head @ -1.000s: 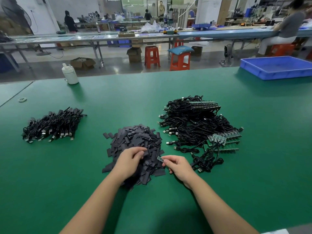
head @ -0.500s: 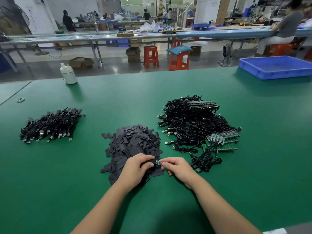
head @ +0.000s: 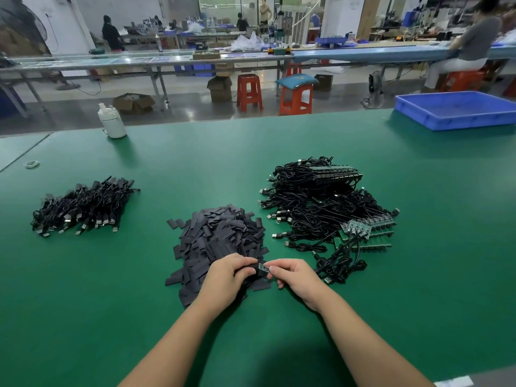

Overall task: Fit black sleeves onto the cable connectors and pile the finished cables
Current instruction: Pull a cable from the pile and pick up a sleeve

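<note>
1. Head view, the hands: the left hand (head: 227, 275) has its fingers curled around one black sleeve (head: 255, 270), and it holds the sleeve just above the near edge of the sleeve heap (head: 220, 241). The right hand (head: 293, 276) pinches a small connector board (head: 264, 267) between thumb and fingertips. The board end meets the mouth of the sleeve, so I judge the sliding-on is in progress. How deep the board sits inside, I cannot tell.
2. Head view, the supply: the unfinished cables (head: 321, 208) lie in a tangle to the right, near the right hand, probably so it can take the next one easily. The cable of the held board goes to the near part of this tangle.
3. Head view, the result: the finished cables (head: 83, 208) lie far to the left, well apart from the others, which I think avoids mixing.
4. Head view, the rest: on the green table (head: 418, 275) a white bottle (head: 111, 122) stands far left and a blue tray (head: 458, 111) far right.
</note>
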Demonstrator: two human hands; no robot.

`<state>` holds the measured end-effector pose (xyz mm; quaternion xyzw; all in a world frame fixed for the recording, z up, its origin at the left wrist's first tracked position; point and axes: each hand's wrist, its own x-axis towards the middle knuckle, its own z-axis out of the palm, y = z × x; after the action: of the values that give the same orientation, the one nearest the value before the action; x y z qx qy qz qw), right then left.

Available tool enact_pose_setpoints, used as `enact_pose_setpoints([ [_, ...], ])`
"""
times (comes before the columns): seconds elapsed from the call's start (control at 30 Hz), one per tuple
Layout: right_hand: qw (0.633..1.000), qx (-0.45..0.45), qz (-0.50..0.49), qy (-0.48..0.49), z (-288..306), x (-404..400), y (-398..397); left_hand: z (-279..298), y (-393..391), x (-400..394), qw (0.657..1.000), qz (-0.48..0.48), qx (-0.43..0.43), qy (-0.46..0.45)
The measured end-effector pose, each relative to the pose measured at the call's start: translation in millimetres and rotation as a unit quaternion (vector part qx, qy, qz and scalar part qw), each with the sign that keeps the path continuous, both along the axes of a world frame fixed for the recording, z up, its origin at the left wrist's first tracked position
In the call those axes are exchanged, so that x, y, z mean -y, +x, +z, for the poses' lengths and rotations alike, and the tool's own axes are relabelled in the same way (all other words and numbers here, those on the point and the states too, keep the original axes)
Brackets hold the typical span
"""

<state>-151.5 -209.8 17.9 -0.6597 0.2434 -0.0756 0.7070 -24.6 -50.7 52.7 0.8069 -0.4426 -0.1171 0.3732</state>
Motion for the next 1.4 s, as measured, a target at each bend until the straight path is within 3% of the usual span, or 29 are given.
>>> enact_pose_setpoints([
  [0.3, 1.0, -0.011, 0.015, -0.022, 0, 0, -1, -2, 3, -1, 1.0, -0.016, -0.014, 0.016],
  [0.5, 0.999, -0.016, 0.021, -0.031, 1, 0, -1, -1, 9, -3, 0.996, -0.064, 0.025, 0.065],
  [0.8, 0.999, -0.027, 0.004, -0.023, 0, -2, 2, -2, 8, -3, 0.993, -0.058, 0.041, 0.09],
  [1.0, 0.999, -0.039, 0.021, -0.024, 7, -3, 3, -3, 1, 1, 0.991, -0.025, 0.077, 0.106],
  [1.13, 0.998, -0.044, 0.033, -0.007, 15, -3, 3, -1, 1, -3, 0.982, -0.05, 0.144, 0.108],
  [1.4, 0.998, -0.039, 0.038, 0.039, 21, -6, 0, 3, 3, -10, 0.97, -0.05, 0.23, 0.06],
])
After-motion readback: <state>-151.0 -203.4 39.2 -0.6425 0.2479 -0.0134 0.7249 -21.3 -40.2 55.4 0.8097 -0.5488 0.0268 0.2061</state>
